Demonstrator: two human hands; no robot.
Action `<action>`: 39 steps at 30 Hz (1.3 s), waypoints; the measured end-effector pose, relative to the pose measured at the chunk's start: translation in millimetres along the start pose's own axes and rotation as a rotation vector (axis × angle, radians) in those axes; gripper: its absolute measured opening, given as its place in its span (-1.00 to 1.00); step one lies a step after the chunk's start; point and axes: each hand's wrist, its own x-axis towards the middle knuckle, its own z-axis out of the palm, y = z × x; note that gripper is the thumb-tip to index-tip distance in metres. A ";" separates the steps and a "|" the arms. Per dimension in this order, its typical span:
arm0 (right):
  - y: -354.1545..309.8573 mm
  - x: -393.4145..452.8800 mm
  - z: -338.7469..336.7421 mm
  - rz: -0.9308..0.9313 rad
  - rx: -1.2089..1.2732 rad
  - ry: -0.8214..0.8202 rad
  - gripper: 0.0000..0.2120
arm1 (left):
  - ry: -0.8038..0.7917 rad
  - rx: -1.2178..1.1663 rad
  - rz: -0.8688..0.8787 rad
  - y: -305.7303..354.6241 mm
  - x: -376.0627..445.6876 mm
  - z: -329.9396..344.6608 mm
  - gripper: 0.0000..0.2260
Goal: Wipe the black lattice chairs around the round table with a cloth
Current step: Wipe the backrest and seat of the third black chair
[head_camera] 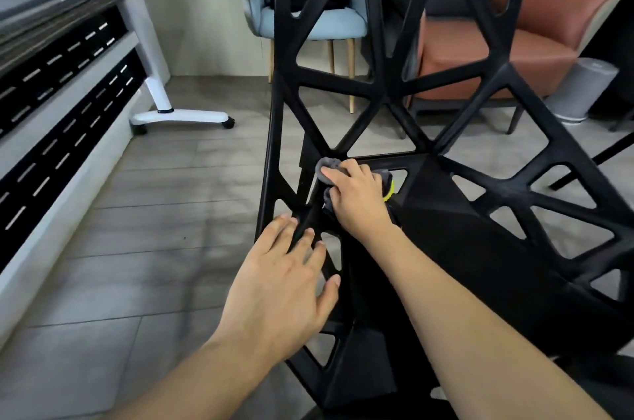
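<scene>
A black lattice chair (374, 86) fills the middle and right of the view, its triangular openings showing the floor behind. My right hand (356, 200) presses a grey cloth (327, 168) with a yellow-green edge against the lattice where the back meets the seat, fingers curled over the cloth. My left hand (284, 279) rests on the chair's left side, fingers straight and spread across a black strut. Most of the cloth is hidden under my right hand.
A white table leg on castors (178, 115) stands at the left by a low black-and-white slotted unit (65, 141). Behind the chair are a light blue armchair (308, 18), an orange-brown sofa (542, 42) and a grey cylinder (579, 90). Grey tiled floor (137, 248) lies to the left.
</scene>
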 end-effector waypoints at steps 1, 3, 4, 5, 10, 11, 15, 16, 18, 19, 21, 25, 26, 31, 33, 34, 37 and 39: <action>0.6 0.6 -3.0 -0.050 -0.027 -0.018 -0.67 | -0.003 -0.003 -0.003 -0.1 0.1 -0.9 -0.39; -3.2 11.9 -10.3 -0.095 -0.154 -0.083 -0.67 | 0.002 0.003 -0.002 0.5 0.5 -1.0 -0.39; -8.0 20.8 -14.7 -0.107 -0.221 -0.127 -0.67 | 0.012 0.011 -0.003 -0.5 1.4 -1.1 -0.39; -13.0 28.2 -18.3 -0.110 -0.274 -0.174 -0.68 | 0.014 0.014 -0.003 -1.5 1.8 -1.0 -0.40; -25.7 25.4 -15.2 0.014 -0.263 -0.140 -0.73 | 0.010 0.039 -0.001 -0.7 1.9 1.4 -0.44; -26.6 19.7 -13.0 0.049 -0.238 -0.119 -0.74 | 0.009 0.039 -0.003 -0.1 1.6 1.4 -0.44; 16.5 0.8 -16.1 0.043 -0.266 -0.036 -0.78 | 0.004 0.030 -0.002 -0.5 2.1 1.1 -0.44; 42.2 -6.0 -21.7 0.060 -0.297 -0.023 -0.76 | 0.008 0.030 0.000 -0.9 2.1 1.6 -0.44; 101.1 -15.8 -35.7 0.171 -0.353 0.026 -0.69 | 0.024 0.025 0.003 -1.7 2.4 2.7 -0.46; 126.9 -18.4 -43.3 0.244 -0.349 0.041 -0.66 | 0.037 0.024 0.007 -1.8 3.1 3.5 -0.47; 150.1 -17.5 -50.7 0.347 -0.303 0.050 -0.60 | 0.061 0.020 0.006 -2.0 5.5 5.0 -0.48; 97.5 -30.9 -37.2 0.314 -0.201 0.039 -0.60 | 0.080 0.032 0.015 -3.5 7.1 5.9 -0.49; 80.0 -40.6 -34.1 0.262 -0.169 0.011 -0.63 | 0.089 0.041 0.018 -4.9 6.0 6.7 -0.50; 49.0 -69.5 -58.9 0.122 -0.165 -0.186 -0.67 | 0.021 -0.019 -0.097 17.4 20.8 7.8 -0.61; 62.9 -83.9 -76.6 0.099 -0.316 -0.181 -0.72 | 0.004 -0.152 -0.089 41.6 42.6 12.9 -0.52; 75.0 -91.3 -87.5 0.104 -0.395 -0.138 -0.75 | -0.004 -0.214 -0.024 55.1 54.6 18.5 -0.47; 128.9 -119.5 -114.9 0.092 -0.553 -0.073 -0.76 | -0.056 -0.354 0.154 85.6 93.9 35.8 -0.48; 157.3 -129.8 -127.4 0.022 -0.523 -0.146 -0.70 | -0.098 -0.398 0.145 91.9 119.5 43.7 -0.47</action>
